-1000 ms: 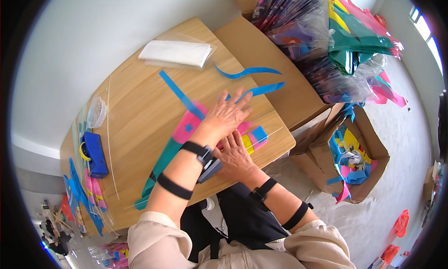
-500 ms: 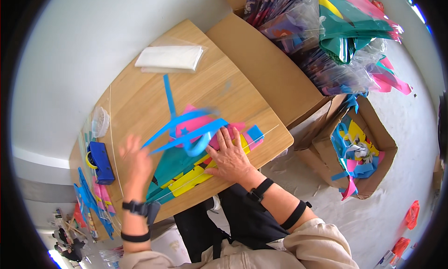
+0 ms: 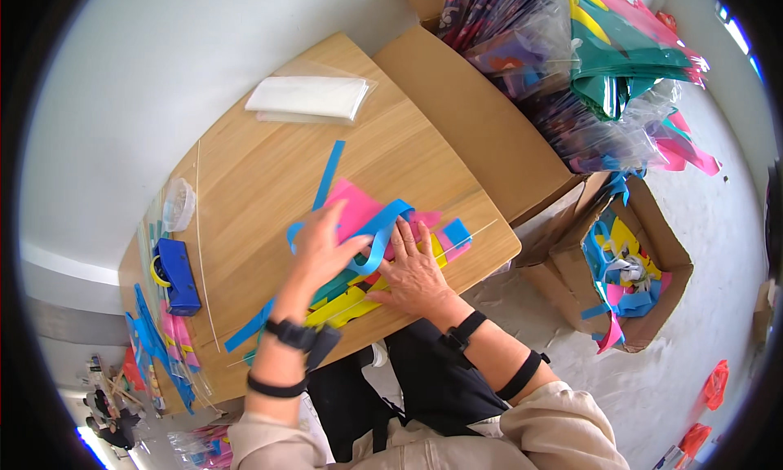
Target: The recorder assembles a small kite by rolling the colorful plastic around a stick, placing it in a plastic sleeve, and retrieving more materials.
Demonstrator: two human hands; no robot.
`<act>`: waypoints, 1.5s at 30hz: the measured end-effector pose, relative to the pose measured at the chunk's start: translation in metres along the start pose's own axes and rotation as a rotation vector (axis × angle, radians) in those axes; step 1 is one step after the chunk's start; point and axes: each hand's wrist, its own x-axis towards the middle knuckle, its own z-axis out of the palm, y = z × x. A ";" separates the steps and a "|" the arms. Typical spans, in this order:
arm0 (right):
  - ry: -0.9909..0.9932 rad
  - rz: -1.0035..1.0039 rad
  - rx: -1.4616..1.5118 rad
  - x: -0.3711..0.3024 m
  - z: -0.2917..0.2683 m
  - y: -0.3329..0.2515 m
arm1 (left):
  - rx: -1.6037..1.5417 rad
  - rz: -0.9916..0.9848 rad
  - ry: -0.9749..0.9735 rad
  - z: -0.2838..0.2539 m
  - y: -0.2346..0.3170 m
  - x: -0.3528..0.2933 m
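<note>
Near the front of the wooden table (image 3: 269, 168) lies a bundle of flat coloured sheets: a pink sheet (image 3: 351, 206), a yellow piece (image 3: 339, 308) and some teal. Across them run blue strips (image 3: 329, 176), one of which curls into a loop (image 3: 377, 254) between my hands. My right hand (image 3: 418, 276) lies flat with fingers spread, pressing on the bundle beside the loop. My left hand (image 3: 316, 254) is slightly blurred over the bundle's left part, thumb apart from its fingers, close to the loop. Its palm side is hidden.
A white folded stack in clear film (image 3: 310, 99) lies at the table's back. At left are a blue tape dispenser (image 3: 178, 276) and a clear plastic tub (image 3: 179, 206). Cardboard boxes (image 3: 481, 119) stand at right, one open box (image 3: 652, 327) holding coloured scraps.
My left hand has moved right, from the table's left side onto the bundle. The blue strips have shifted, one now reaching toward the lower left. My right hand stays on the bundle.
</note>
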 end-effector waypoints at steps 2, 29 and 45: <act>-0.136 0.010 -0.048 0.004 -0.005 -0.007 | 0.116 -0.048 -0.017 0.035 0.008 0.025; -0.066 0.053 -0.024 0.002 -0.009 -0.004 | -0.102 -0.776 -0.527 -0.154 -0.144 -0.172; -0.039 0.043 -0.037 0.003 -0.003 -0.005 | 0.075 -0.180 -0.082 0.052 0.008 0.041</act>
